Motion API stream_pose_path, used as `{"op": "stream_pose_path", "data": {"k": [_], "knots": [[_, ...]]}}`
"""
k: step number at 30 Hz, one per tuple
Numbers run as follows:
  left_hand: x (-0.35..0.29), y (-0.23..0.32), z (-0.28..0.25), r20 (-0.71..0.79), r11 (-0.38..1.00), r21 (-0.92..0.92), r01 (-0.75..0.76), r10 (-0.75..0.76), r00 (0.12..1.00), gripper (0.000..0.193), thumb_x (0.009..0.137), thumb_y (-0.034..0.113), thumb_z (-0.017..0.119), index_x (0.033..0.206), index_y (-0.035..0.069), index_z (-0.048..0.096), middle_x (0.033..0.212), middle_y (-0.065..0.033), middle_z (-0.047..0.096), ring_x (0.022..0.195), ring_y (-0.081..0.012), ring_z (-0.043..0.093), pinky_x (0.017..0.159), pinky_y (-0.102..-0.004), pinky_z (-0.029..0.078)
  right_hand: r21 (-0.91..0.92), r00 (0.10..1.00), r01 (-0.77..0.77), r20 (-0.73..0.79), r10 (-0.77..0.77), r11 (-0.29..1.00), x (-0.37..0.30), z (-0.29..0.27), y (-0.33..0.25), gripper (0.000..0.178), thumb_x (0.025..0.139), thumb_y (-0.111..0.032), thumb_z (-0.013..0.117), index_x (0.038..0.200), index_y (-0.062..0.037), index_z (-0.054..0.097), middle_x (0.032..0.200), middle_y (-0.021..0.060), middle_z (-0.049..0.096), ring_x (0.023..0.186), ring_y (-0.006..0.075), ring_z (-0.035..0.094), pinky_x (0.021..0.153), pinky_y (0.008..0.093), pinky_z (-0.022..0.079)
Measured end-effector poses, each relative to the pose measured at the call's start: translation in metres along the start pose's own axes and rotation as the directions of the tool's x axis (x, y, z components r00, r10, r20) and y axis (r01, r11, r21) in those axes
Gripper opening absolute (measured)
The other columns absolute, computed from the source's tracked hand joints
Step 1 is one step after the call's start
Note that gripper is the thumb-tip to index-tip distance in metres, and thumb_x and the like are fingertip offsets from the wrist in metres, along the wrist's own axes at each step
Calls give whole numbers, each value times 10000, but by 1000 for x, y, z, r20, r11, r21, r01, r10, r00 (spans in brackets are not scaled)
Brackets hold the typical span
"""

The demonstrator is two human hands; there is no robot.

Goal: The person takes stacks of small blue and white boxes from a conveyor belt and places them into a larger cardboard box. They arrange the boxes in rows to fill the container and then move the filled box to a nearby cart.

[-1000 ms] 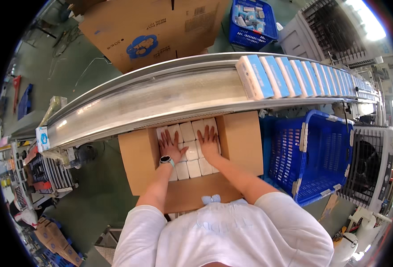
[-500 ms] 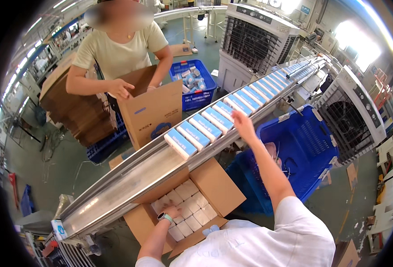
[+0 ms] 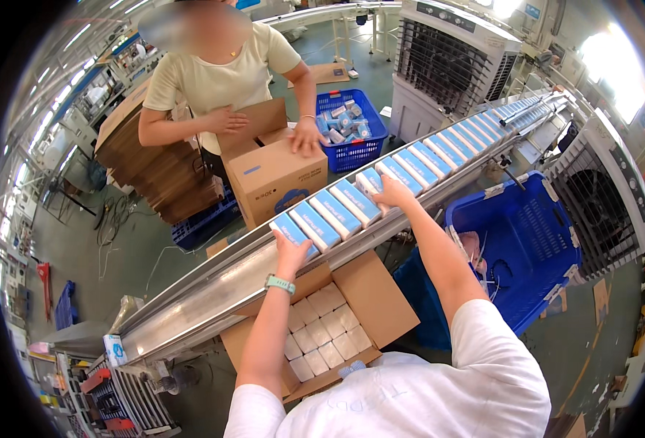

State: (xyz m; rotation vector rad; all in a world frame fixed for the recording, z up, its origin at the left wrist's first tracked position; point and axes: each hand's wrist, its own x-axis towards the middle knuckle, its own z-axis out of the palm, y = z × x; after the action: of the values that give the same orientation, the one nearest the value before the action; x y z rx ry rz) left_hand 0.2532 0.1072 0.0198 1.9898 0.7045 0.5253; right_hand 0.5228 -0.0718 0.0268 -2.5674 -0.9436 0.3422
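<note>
A slanting row of blue-and-white tissue packs [image 3: 335,213] lies on the metal conveyor [image 3: 198,292]. At the lower left end of the row, my left hand [image 3: 292,255], with a pale green watch on its wrist, is closed against the end pack [image 3: 291,231]. Farther up, my right hand [image 3: 395,194] grips a pack [image 3: 370,181] that is slightly tilted, so several packs lie between my two hands. Just below the conveyor, an open cardboard box [image 3: 377,299] holds white packs [image 3: 319,336] in rows.
Across the conveyor a co-worker presses on a carton [image 3: 282,179] beside stacked flat cardboard [image 3: 154,171]. Behind it a blue basket [image 3: 355,157] holds loose packs. At my right stands a large blue basket [image 3: 523,248], near air coolers [image 3: 446,66].
My left hand has left the box and come up to the end pack on the conveyor. My right hand stays at the row. The co-worker's carton flaps have been folded down.
</note>
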Motion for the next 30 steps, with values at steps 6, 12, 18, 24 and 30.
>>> {"op": "stream_pose_path", "data": {"k": [6, 12, 18, 24, 30], "knots": [[3, -10, -27, -18, 980, 188, 70, -68, 998, 994, 603, 125, 663, 1297, -119, -6, 1297, -266, 279, 1190, -325, 341, 973, -322, 305, 55, 996, -11, -87, 16, 998, -7, 16, -11, 628, 612, -376, 615, 1040, 66, 488, 997, 269, 559, 959, 382, 533, 836, 407, 421], [-9, -21, -60, -36, 967, 58, 246, -244, 969, 990, 594, 104, 658, 1293, -146, 2, 1291, -306, 274, 1171, -339, 370, 972, -299, 313, 68, 999, 32, -17, -31, 997, -44, 29, -99, 537, 645, -331, 609, 1000, 43, 461, 901, 266, 578, 860, 399, 566, 772, 445, 447], [-11, -36, -87, -81, 972, -26, 235, -236, 968, 898, 613, 87, 633, 1275, -151, 74, 1201, -294, 388, 1064, -315, 477, 872, -313, 407, 35, 994, 108, -14, -108, 994, -31, 44, -100, 532, 659, -336, 603, 996, 45, 446, 878, 254, 583, 867, 393, 564, 770, 439, 443], [-13, -40, -98, -81, 970, 30, 240, -237, 968, 703, 597, 92, 639, 1170, -72, 267, 1075, -249, 472, 998, -326, 512, 842, -354, 421, 393, 987, 118, 55, -152, 912, -28, 67, -116, 732, 713, -402, 587, 1235, 25, 303, 1108, 272, 495, 1046, 368, 483, 882, 386, 379], [-69, -7, -169, -312, 967, 243, -69, 146, 939, 838, 639, 108, 604, 1334, 17, 145, 1054, -242, 516, 912, -334, 554, 797, -370, 445, 462, 875, 483, -268, -402, 744, -67, 60, -176, 819, 801, -424, 559, 1373, -69, 93, 1300, 248, 346, 1220, 326, 334, 979, 338, 282]]}}
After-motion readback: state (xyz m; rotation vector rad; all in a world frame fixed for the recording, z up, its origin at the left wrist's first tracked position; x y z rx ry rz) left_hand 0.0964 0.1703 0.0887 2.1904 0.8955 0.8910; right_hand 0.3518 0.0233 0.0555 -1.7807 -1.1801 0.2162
